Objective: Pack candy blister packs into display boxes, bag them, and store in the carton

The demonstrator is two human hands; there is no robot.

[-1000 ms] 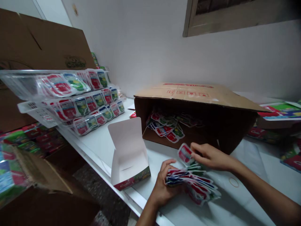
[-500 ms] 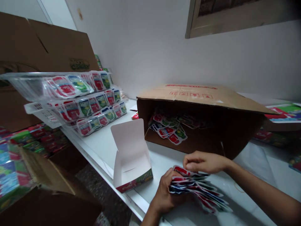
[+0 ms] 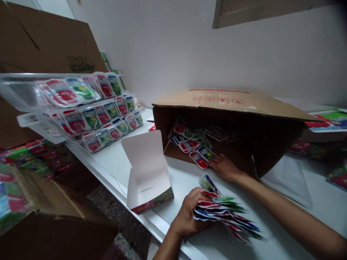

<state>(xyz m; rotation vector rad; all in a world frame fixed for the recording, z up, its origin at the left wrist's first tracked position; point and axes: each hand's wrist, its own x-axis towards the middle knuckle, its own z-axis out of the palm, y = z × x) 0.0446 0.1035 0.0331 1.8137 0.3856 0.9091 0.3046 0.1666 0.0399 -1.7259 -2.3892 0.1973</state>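
Note:
My left hand (image 3: 191, 211) is closed around a thick fanned stack of red, green and blue printed sachets (image 3: 227, 213), held over the table. One blue-and-green sachet (image 3: 209, 184) sticks up at the back of that stack. My right hand (image 3: 223, 167) is at the mouth of a large brown carton (image 3: 233, 97) lying on its side. Its fingertips are closed on the edge of a red-and-green sachet pair (image 3: 202, 157) at the carton's lip. More sachets (image 3: 189, 135) lie in a heap inside. Left of my hands stands an open small box (image 3: 151, 191), white inside, with no sachets visible in it.
Clear plastic trays (image 3: 89, 117) of sachets are stacked at the left of the white table (image 3: 114, 155). Beyond the table's left edge are an open brown carton (image 3: 54, 202) and printed boxes (image 3: 40, 151). A plastic bag (image 3: 290, 180) lies right of the large carton.
My right hand has moved from the stack forward to the sachets at the carton's mouth. A sachet now stands up behind the stack in my left hand. The view has shifted slightly.

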